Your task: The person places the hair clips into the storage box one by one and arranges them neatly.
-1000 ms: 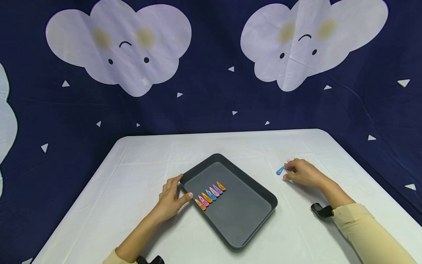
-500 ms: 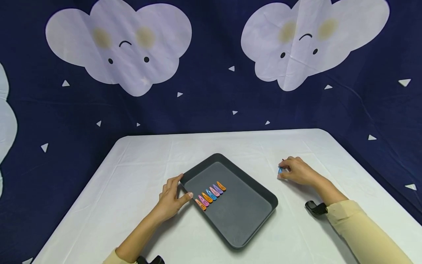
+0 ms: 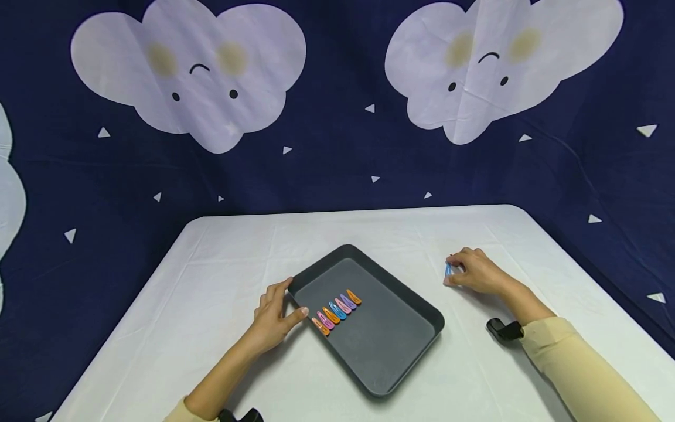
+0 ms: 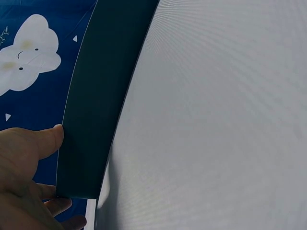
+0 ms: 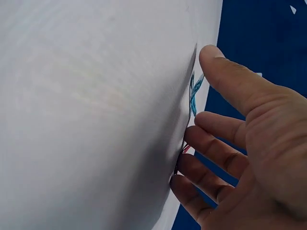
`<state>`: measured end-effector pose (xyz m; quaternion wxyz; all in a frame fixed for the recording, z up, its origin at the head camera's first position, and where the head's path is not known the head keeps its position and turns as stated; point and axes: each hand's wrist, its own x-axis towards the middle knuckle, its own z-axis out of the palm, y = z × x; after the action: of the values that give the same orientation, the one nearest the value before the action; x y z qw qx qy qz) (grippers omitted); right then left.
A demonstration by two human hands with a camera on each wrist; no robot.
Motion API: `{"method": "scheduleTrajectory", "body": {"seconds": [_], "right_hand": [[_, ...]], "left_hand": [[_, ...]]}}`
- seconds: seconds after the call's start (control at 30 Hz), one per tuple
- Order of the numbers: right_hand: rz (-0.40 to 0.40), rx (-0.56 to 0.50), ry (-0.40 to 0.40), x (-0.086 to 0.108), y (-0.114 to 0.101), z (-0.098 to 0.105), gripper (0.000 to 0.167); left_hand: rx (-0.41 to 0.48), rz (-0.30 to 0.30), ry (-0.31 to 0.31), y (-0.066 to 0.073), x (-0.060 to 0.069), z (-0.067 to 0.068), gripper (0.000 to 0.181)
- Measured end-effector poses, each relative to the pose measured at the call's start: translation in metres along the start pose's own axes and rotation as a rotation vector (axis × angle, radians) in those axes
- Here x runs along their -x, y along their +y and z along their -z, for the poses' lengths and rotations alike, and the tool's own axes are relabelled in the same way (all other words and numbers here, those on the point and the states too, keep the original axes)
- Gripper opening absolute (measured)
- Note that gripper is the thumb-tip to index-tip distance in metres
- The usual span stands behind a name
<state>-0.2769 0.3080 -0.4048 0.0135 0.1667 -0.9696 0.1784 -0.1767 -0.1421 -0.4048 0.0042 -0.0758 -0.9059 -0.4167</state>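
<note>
Tray: a dark grey tray is set slantwise on the white tabletop, its left corner turned to the tabletop's left edge.
Clip row: 7 hair clips in orange, pink, blue and purple are laid side by side in the tray, from its near-left edge inward, roughly along its far-left edge; such spacing presumably lets each be seen singly.
Left hand: the tray's left corner is gripped by the left hand, thumb at the near-left rim, fingers round the outside, probably so that the tray is steadied without the row being covered.
Right hand: the right hand is lowered to the tabletop, between the tray and the tabletop's right edge, thumb and fingertips spread to either side of a blue clip; whether it is pinched cannot be told.
Blue clip: crossed strips are shown by the right wrist view, so 2 clips may be there.
Red piece: a red piece is mostly hidden by the fingers.
</note>
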Motion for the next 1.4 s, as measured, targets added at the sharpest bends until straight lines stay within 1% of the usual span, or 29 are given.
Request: {"method": "scheduleTrajectory", "body": {"seconds": [0.23, 0.37, 0.7, 0.83, 0.97, 1.07, 1.17, 1.4], "right_hand": [[-0.035, -0.027, -0.006, 0.0, 0.006, -0.003, 0.061], [-0.04, -0.033, -0.004, 0.0, 0.007, -0.004, 0.06], [-0.021, -0.042, 0.016, 0.0, 0.006, -0.003, 0.055], [-0.006, -0.068, 0.036, 0.001, 0.003, -0.001, 0.053], [0.039, -0.104, 0.058, -0.001, -0.005, 0.006, 0.052], [0.099, -0.109, 0.077, -0.004, -0.015, 0.013, 0.05], [0.142, -0.115, 0.094, -0.009, -0.027, 0.02, 0.049], [0.202, -0.155, 0.086, -0.017, -0.059, 0.032, 0.049]], "left_hand": [[-0.006, -0.004, 0.009, 0.0, 0.0, 0.0, 0.075], [-0.006, -0.003, 0.013, 0.0, 0.0, 0.0, 0.075], [0.001, 0.011, 0.008, 0.001, 0.001, 0.0, 0.075], [0.002, 0.011, 0.005, 0.001, 0.001, 0.0, 0.075], [0.001, 0.007, 0.006, 0.002, 0.001, 0.0, 0.075], [0.004, 0.006, 0.009, 0.002, 0.001, 0.0, 0.075], [0.005, 0.007, 0.01, 0.002, 0.001, 0.0, 0.075], [0.002, 0.01, 0.003, 0.001, 0.001, 0.0, 0.075]]}}
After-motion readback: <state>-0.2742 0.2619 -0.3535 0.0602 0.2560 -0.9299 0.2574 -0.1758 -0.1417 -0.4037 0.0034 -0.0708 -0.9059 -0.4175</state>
